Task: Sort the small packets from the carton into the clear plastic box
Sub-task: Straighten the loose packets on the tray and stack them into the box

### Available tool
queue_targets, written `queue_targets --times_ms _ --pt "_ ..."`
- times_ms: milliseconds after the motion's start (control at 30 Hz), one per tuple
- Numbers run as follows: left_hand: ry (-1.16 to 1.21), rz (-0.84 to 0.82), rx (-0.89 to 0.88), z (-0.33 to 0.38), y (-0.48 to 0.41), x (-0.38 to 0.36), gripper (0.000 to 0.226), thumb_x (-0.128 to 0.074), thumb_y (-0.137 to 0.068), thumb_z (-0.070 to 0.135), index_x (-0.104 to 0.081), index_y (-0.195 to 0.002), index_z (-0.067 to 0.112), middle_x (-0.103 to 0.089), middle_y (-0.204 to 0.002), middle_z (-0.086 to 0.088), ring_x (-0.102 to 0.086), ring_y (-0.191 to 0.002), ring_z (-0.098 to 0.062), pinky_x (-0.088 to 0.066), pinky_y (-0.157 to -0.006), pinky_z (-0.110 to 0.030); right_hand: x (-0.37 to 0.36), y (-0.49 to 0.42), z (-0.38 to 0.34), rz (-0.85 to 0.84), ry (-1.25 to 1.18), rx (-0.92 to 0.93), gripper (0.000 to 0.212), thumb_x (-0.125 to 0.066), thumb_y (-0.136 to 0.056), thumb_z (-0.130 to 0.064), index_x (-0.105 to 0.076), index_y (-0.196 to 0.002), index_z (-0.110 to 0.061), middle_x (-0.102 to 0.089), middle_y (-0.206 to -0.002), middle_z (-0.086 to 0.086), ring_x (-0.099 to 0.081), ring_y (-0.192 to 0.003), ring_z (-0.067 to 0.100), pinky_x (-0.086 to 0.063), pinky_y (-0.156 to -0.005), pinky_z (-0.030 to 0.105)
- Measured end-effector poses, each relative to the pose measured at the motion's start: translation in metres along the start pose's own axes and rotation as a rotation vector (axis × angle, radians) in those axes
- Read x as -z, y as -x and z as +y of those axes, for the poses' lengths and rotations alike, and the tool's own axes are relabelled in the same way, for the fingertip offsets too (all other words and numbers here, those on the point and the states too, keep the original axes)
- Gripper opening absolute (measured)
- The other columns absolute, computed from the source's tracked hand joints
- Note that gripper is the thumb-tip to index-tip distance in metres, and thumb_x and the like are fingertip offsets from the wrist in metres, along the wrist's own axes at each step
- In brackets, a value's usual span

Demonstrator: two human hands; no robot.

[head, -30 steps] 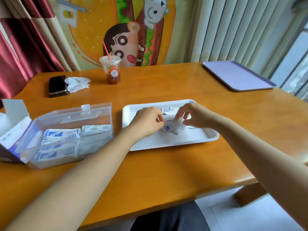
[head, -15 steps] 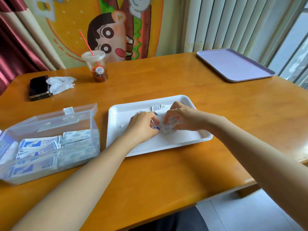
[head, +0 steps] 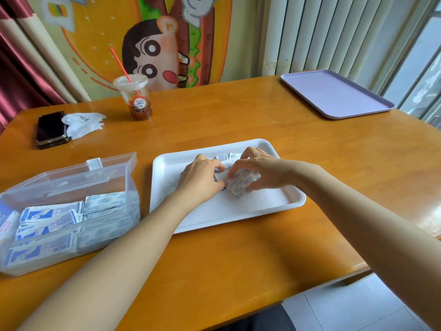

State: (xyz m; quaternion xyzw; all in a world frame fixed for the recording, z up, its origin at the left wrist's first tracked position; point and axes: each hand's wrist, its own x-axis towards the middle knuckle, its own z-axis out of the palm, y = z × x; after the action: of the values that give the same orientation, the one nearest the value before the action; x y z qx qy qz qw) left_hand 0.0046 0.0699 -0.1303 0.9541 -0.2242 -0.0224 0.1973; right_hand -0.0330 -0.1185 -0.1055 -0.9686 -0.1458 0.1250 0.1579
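Both hands work over a white tray in the middle of the table. My right hand is shut on a small bundle of white and blue packets, held just above the tray. My left hand presses against the same bundle from the left, fingers curled onto the packets. Two loose packets lie at the tray's far edge. The clear plastic box stands at the left with its lid open, holding stacked packets. Only a sliver of the carton shows at the left edge.
A plastic cup with a red straw stands at the back. A dark phone and a crumpled white tissue lie at the back left. A lilac tray sits at the back right corner.
My hands have closed together and gathered the packets into one bundle on the tray. The view has shifted right, so the carton has nearly left the frame.
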Motion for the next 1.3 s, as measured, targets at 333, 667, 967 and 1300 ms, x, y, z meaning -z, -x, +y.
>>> queue_targets --times_ms 333,667,967,1300 --pt "-0.172 0.161 -0.108 -0.002 -0.009 0.006 0.026 -0.047 -0.092 0.021 -0.073 -0.095 0.024 -0.064 -0.098 -0.002 -0.059 -0.091 -0.027 -0.044 -0.068 -0.031 0.003 -0.002 -0.001 0.015 0.057 0.016 0.045 -0.073 -0.079 -0.022 -0.056 -0.117 -0.039 -0.034 -0.120 -0.001 -0.033 -0.118 0.017 -0.029 -0.095 0.023" --pt "-0.023 0.047 -0.124 -0.001 -0.011 0.001 0.031 -0.072 -0.078 0.046 -0.071 -0.104 0.028 -0.054 -0.101 0.003 -0.057 -0.091 -0.019 -0.048 -0.076 -0.032 0.004 0.001 0.001 0.022 0.110 -0.081 0.031 -0.075 -0.076 -0.035 -0.058 -0.102 -0.032 -0.038 -0.115 -0.002 -0.033 -0.114 0.017 -0.038 -0.098 0.033" --pt "-0.076 0.141 -0.172 -0.001 -0.018 0.000 0.022 -0.052 -0.089 0.022 -0.072 -0.081 0.019 -0.062 -0.085 -0.001 -0.059 -0.082 -0.025 -0.048 -0.067 -0.035 0.002 0.008 0.008 0.042 -0.031 -0.071 0.021 -0.074 -0.078 -0.026 -0.063 -0.096 -0.025 -0.059 -0.085 -0.010 -0.052 -0.083 0.013 -0.041 -0.071 0.024" --pt "0.245 0.187 -0.028 -0.005 -0.014 0.020 0.018 -0.059 -0.091 0.021 -0.075 -0.086 0.015 -0.073 -0.086 0.000 -0.064 -0.080 -0.020 -0.049 -0.070 -0.029 0.020 0.022 0.002 0.311 -0.242 0.008 0.015 -0.079 -0.075 -0.022 -0.067 -0.082 -0.027 -0.057 -0.086 -0.017 -0.049 -0.077 -0.009 -0.036 -0.066 0.007"
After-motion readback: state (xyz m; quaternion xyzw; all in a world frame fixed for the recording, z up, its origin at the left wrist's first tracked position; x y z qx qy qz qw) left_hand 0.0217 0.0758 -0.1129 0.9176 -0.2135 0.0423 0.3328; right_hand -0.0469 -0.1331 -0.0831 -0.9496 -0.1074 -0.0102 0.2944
